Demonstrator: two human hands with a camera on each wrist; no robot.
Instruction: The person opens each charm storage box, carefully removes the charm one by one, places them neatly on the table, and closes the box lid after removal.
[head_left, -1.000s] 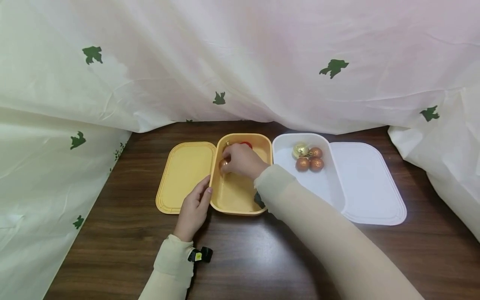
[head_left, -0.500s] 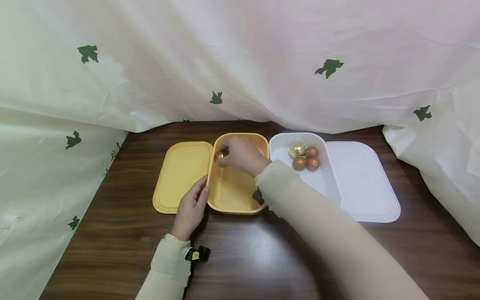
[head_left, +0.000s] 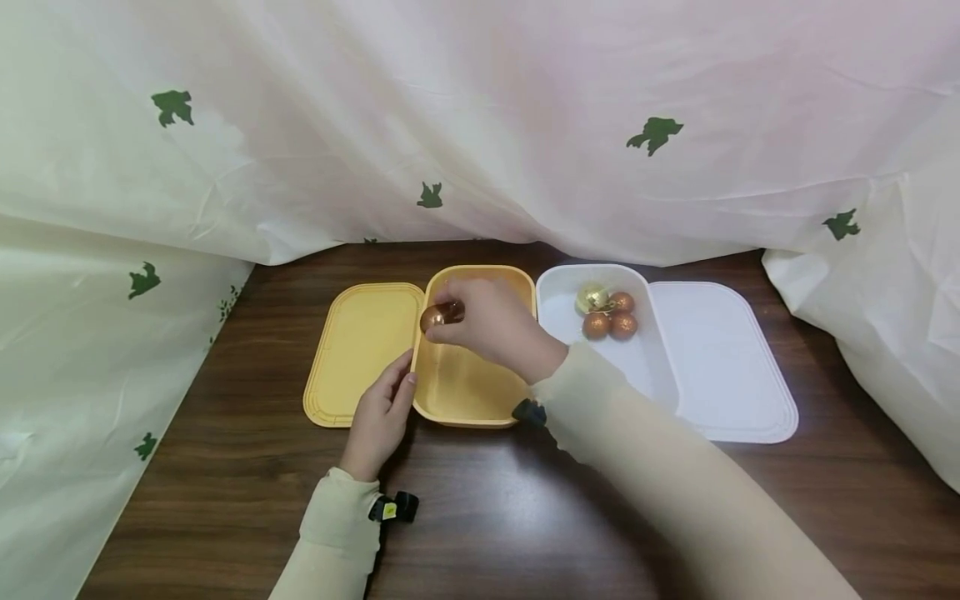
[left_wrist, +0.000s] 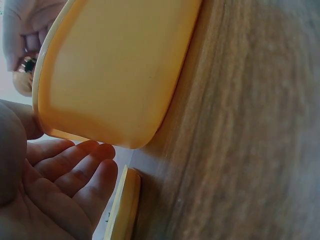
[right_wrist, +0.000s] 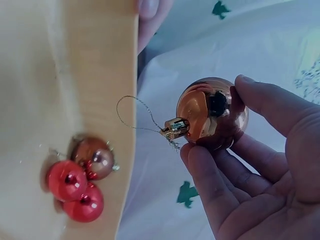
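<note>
In the head view my right hand (head_left: 495, 325) is over the left part of the yellow box (head_left: 472, 419), pinching a shiny copper Christmas bauble (head_left: 432, 318) between thumb and fingertips. The right wrist view shows this bauble (right_wrist: 210, 115) with its metal cap and thin hanging loop. Two red baubles (right_wrist: 67, 180) and a copper bauble (right_wrist: 93, 157) lie inside the box, hidden by the hand in the head view. My left hand (head_left: 380, 417) rests against the box's left side; in the left wrist view its thumb touches the rim and its fingers (left_wrist: 85, 165) are nearly straight beside the wall.
A white box (head_left: 637, 375) adjoins the yellow one, holding a gold bauble (head_left: 592, 297) and several glittery copper ones (head_left: 622, 326). A yellow lid (head_left: 367, 358) lies at left, a white lid (head_left: 727, 367) at right. White cloth (head_left: 480, 125) hangs behind the wooden table (head_left: 465, 517).
My right hand has drawn the copper bauble up from inside the yellow box to near its left rim. My left hand stays at the box's side.
</note>
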